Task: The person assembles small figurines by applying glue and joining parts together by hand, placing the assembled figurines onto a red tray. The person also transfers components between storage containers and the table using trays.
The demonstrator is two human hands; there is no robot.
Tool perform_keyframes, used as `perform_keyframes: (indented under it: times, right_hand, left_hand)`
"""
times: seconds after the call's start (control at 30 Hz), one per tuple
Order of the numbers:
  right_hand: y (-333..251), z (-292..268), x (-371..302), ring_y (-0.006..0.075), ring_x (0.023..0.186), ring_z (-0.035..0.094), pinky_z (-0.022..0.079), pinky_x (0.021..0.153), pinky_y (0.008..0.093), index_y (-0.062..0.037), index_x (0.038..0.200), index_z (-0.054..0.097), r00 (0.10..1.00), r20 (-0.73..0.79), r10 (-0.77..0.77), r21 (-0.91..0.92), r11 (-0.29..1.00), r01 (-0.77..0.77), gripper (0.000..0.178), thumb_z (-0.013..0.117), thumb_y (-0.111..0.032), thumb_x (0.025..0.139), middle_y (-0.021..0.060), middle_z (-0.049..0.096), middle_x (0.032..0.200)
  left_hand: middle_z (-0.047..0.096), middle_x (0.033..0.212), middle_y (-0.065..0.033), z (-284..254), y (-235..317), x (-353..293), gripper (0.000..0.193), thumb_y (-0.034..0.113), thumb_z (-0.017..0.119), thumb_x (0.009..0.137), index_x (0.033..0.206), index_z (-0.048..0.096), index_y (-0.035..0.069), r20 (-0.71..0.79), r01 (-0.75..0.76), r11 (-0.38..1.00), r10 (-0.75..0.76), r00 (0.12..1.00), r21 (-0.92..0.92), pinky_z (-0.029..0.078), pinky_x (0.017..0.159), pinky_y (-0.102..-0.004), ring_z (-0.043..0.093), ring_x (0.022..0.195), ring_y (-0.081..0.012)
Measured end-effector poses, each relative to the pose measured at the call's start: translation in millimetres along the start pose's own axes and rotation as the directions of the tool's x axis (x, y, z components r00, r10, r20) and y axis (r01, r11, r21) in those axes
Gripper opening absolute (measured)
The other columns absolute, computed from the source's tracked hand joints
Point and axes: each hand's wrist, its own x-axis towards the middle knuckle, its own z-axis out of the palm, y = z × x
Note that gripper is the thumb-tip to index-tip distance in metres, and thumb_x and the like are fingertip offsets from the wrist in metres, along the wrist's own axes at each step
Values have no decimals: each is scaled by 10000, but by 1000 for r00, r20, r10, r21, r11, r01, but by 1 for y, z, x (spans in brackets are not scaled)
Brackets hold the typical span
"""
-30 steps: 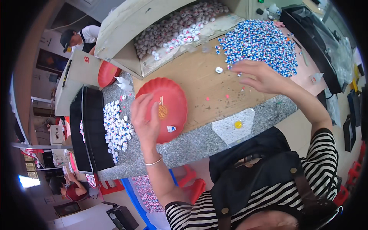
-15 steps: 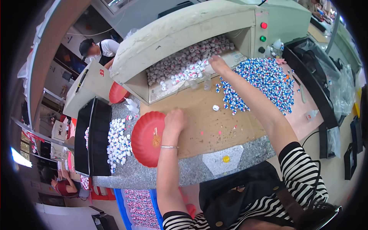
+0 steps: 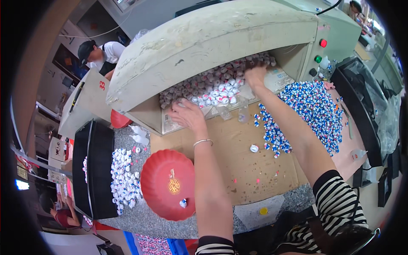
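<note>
A heap of small white round pieces with pink and blue marks (image 3: 204, 87) lies inside the low opening of a cream-coloured machine (image 3: 212, 42). My left hand (image 3: 188, 114) is at the left front of this heap, its fingers spread and nothing seen in them. My right hand (image 3: 256, 77) reaches into the opening at the heap's right end. Its fingers stretch out over the pieces, partly lost in shadow. Below my left forearm's side stands a red scalloped bowl (image 3: 159, 165) with one small white-and-blue piece (image 3: 183, 203) in it.
Blue-and-white pieces (image 3: 312, 112) are piled at the right, beside a black tray (image 3: 361, 127). White pieces (image 3: 123, 178) lie left of the bowl. Small clear cups (image 3: 243, 111) stand at the opening. Plastic bottles (image 3: 139, 135) lie nearby. A co-worker (image 3: 102, 55) is at the far left.
My left hand has moved from beside the bowl up to the machine's opening. My right hand has gone deeper into it. A single piece now shows in the bowl. The view has shifted closer.
</note>
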Motion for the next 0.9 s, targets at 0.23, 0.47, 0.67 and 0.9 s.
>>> perform_keyframes:
  times: [0.23, 0.47, 0.67, 0.9]
  right_hand:
    - [47, -7, 49, 370, 994, 484, 356, 851, 516, -86, 987, 602, 952, -271, -143, -292, 954, 60, 296, 548, -287, 777, 173, 561, 1046]
    - [27, 0, 44, 296, 1013, 519, 349, 906, 526, -165, 1033, 623, 994, 94, -59, -635, 766, 106, 315, 531, -332, 783, 121, 587, 1076]
    - [54, -3, 47, 316, 921, 584, 433, 799, 491, -144, 956, 659, 874, -190, -447, -641, 731, 234, 290, 525, -348, 798, 73, 653, 970]
    - [24, -1, 21, 332, 1003, 578, 462, 843, 465, -110, 1028, 630, 980, -56, -192, -408, 900, 154, 411, 402, -429, 901, 160, 625, 1058]
  left_hand:
    - [452, 1200, -203, 17, 14, -14, 389, 348, 457, 904, 1067, 565, 11, 169, -177, 977, 157, 973, 116, 341, 912, -505, 409, 1113, -378]
    - [595, 971, -209, 36, -10, 1, 362, 295, 389, 922, 992, 622, 26, 303, -374, 927, 357, 883, -1, 347, 900, -492, 471, 977, -391]
    - [602, 1062, -206, 50, 3, -2, 415, 318, 328, 936, 1053, 616, 43, 310, -460, 888, 430, 848, 27, 328, 898, -480, 491, 998, -381]
    - [604, 1003, -233, 52, 21, -6, 420, 323, 362, 920, 999, 626, 5, 321, -236, 971, 237, 917, -44, 342, 902, -456, 493, 975, -385]
